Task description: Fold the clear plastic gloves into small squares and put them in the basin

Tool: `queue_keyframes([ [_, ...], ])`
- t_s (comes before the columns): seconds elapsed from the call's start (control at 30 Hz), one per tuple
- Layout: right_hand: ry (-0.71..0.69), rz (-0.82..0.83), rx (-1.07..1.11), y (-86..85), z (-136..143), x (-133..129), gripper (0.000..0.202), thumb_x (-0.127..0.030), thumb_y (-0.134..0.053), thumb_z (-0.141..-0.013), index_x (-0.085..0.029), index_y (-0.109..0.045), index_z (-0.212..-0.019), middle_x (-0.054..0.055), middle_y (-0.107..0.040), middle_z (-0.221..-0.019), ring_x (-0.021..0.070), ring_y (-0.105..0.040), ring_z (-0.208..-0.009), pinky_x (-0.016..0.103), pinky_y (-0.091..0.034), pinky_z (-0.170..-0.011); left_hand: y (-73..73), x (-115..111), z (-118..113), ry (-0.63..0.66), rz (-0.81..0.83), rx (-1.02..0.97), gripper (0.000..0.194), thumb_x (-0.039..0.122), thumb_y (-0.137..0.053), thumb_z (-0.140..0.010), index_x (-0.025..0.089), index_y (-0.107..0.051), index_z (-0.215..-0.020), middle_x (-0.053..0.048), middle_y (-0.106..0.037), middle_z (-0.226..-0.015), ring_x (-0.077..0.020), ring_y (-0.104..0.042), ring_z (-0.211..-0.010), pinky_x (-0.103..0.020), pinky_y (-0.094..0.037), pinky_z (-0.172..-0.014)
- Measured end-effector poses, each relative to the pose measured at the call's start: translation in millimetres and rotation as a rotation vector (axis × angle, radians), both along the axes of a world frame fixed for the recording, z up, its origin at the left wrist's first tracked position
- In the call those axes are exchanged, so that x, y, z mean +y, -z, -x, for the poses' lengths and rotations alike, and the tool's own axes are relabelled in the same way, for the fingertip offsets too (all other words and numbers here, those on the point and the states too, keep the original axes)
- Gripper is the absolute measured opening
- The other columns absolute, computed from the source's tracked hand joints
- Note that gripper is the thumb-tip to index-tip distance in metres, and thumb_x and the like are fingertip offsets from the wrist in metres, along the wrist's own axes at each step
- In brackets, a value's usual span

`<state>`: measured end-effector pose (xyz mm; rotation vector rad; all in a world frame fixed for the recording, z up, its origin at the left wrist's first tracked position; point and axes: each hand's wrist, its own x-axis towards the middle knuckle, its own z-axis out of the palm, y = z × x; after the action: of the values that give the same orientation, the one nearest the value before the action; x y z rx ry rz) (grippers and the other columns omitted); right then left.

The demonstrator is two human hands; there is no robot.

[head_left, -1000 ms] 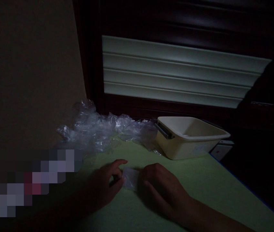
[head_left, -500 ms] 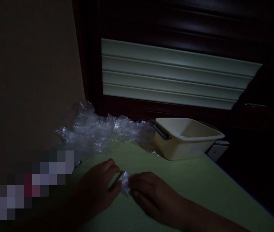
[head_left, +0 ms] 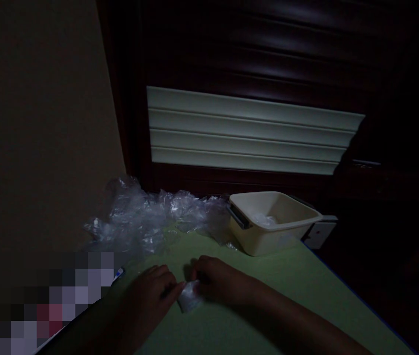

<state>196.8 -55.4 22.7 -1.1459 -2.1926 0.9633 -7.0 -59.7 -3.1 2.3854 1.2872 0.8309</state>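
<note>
A small, shiny clear plastic packet (head_left: 190, 297) lies on the green tabletop (head_left: 268, 315) between my hands. My left hand (head_left: 153, 291) is at its left side, thumb and fingertips closed on the packet's upper left edge. From the right, my right hand (head_left: 212, 278) pinches the upper right part of the same packet, its fingers curled. The light is dim, and what the packet contains cannot be made out.
Crumpled clear plastic bags (head_left: 135, 217) are heaped along the table's back left. A cream bin (head_left: 272, 239) with dark handles stands at the back right, some clear plastic inside. Beside it is a white box (head_left: 320, 234). Pixelated matter covers the lower left.
My right hand has moved up and curled its fingers at the packet's upper edge. The packet now looks flatter and tilted. The view has shifted, showing more of the bin's inside.
</note>
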Motion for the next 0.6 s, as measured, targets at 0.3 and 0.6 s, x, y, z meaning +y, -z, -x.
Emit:
queue_keyframes([
  [0.3, 0.139, 0.163, 0.442, 29.9, 10, -3, 0.024, -0.028, -0.066, -0.072, -0.021, -0.047, -0.085, -0.001, -0.055, -0.078, 0.0113, -0.048, -0.063, 0.022, -0.037, -0.056, 5.3, 8, -4, 0.058, 0.479, -0.531, 0.02, 0.035, -0.057, -0.075, 0.019, -0.059, -0.087, -0.003, -0.068, -0.078, -0.0196, -0.066, -0.074, -0.027, -0.051, -0.065],
  [0.6, 0.215, 0.256, 0.588, 28.5, 11, 2, 0.043, -0.057, -0.072, -0.067, -0.016, -0.058, -0.068, -0.003, -0.053, -0.06, 0.0104, -0.045, -0.055, 0.025, -0.038, -0.057, 10.4, 13, -4, 0.084, 0.602, -0.683, 0.031, 0.044, -0.062, -0.076, 0.02, -0.063, -0.094, -0.006, -0.071, -0.092, -0.023, -0.067, -0.085, -0.032, -0.051, -0.074],
])
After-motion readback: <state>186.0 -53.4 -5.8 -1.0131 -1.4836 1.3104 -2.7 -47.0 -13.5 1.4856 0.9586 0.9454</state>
